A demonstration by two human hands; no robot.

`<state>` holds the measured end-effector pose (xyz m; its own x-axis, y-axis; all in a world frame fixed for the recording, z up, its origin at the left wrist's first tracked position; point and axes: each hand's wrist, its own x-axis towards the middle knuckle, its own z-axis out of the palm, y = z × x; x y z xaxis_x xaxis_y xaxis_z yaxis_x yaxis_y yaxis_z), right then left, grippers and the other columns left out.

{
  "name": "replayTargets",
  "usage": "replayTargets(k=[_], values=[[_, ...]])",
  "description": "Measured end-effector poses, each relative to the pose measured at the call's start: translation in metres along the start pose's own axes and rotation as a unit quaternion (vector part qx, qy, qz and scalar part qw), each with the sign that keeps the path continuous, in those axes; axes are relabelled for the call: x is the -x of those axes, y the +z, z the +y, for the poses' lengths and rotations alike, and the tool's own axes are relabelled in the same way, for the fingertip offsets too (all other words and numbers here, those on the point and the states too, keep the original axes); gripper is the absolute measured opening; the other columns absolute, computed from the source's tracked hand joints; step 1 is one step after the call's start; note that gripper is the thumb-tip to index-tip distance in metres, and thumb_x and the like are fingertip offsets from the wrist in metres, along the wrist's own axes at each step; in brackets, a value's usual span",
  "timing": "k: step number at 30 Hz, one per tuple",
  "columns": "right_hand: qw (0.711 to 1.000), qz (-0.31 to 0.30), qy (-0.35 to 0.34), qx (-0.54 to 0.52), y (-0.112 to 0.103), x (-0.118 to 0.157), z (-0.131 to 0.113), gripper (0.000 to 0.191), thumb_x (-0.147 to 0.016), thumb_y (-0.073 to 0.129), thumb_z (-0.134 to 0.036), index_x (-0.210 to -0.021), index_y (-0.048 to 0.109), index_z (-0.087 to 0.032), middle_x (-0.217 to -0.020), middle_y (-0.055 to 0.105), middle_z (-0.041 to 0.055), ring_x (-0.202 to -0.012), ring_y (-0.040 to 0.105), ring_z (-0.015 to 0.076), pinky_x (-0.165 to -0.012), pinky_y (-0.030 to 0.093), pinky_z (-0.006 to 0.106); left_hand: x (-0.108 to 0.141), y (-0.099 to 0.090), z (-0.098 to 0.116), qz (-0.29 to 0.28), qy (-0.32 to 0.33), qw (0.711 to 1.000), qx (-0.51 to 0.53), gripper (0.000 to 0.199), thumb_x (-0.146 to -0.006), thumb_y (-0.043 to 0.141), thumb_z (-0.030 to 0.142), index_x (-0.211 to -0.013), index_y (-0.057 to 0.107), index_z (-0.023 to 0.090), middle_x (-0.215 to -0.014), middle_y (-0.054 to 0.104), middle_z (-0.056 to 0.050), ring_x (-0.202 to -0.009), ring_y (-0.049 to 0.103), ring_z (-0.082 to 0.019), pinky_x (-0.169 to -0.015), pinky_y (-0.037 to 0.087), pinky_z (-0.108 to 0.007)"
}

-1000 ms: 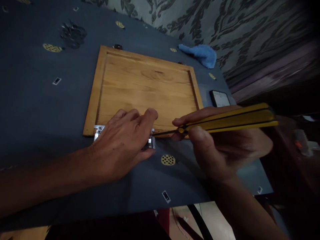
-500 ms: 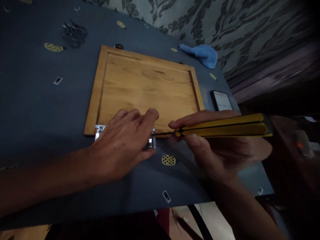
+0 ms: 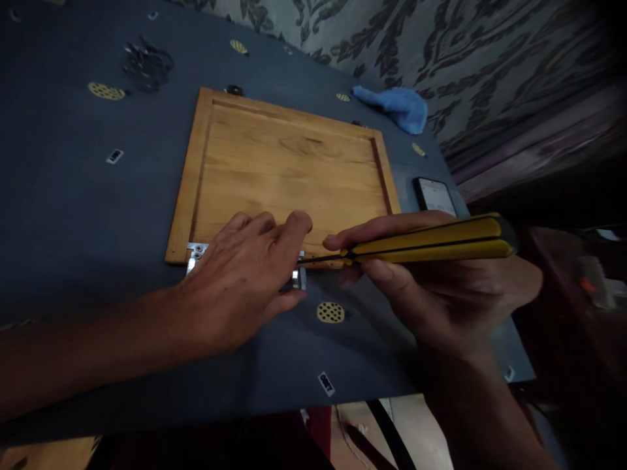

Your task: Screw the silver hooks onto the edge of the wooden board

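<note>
A framed wooden panel lies flat on the blue cloth-covered table. At its near edge sits a silver metal latch, with a screw showing in its left corner. My left hand covers most of the latch, its fingers and thumb closed around it. In my right hand is a screwdriver with a yellow and black handle, held nearly level. Its thin shaft points left toward the latch's right end; the tip is hidden behind my left fingers.
Beyond the panel's right corner is a blue cloth. A phone lies right of the panel. Dark metal pieces are at the far left. Small dark fittings show at the panel's far edge. A patterned wall borders the table.
The screwdriver handle has turned in my right hand, and its butt end has risen and shifted a little left. My left hand keeps its place on the latch.
</note>
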<state>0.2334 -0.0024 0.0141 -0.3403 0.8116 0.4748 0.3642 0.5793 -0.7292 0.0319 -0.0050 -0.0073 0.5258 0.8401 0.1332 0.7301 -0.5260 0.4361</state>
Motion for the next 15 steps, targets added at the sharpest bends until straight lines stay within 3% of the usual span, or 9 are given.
replayTargets(k=[7,12,15], values=[[0.999,0.004,0.024,-0.04,-0.0004,0.0017,0.0015,0.006,-0.088,0.073,-0.023,-0.092,0.076,-0.026,-0.095,0.078,0.0004,-0.064,0.073,0.0142,-0.053,0.06,0.026,-0.0007,-0.0001,-0.0005,0.0,0.007,1.0,0.0,0.053,-0.079,0.078,0.037,-0.118,0.046,0.021,-0.102,0.069,-0.004,-0.097,0.064,-0.028,-0.081,0.046,-0.04],[0.99,0.084,0.04,-0.11,-0.0056,-0.0028,-0.0014,0.011,-0.09,0.071,-0.031,-0.097,0.075,-0.024,-0.092,0.076,0.0041,-0.054,0.068,0.0133,-0.051,0.061,0.029,0.0002,-0.0002,0.0007,0.006,0.008,1.0,-0.016,0.052,-0.078,0.078,0.029,-0.118,0.046,0.019,-0.101,0.07,-0.004,-0.096,0.064,-0.027,-0.081,0.046,-0.039],[0.993,0.067,0.053,-0.086,-0.0058,-0.0037,-0.0029,0.007,-0.09,0.071,-0.027,-0.095,0.076,-0.026,-0.092,0.075,0.0035,-0.056,0.069,0.0146,-0.052,0.062,0.031,0.0002,-0.0003,0.0014,0.007,0.009,1.0,-0.015,0.054,-0.078,0.079,0.03,-0.119,0.045,0.019,-0.1,0.07,-0.004,-0.097,0.065,-0.027,-0.081,0.046,-0.039]])
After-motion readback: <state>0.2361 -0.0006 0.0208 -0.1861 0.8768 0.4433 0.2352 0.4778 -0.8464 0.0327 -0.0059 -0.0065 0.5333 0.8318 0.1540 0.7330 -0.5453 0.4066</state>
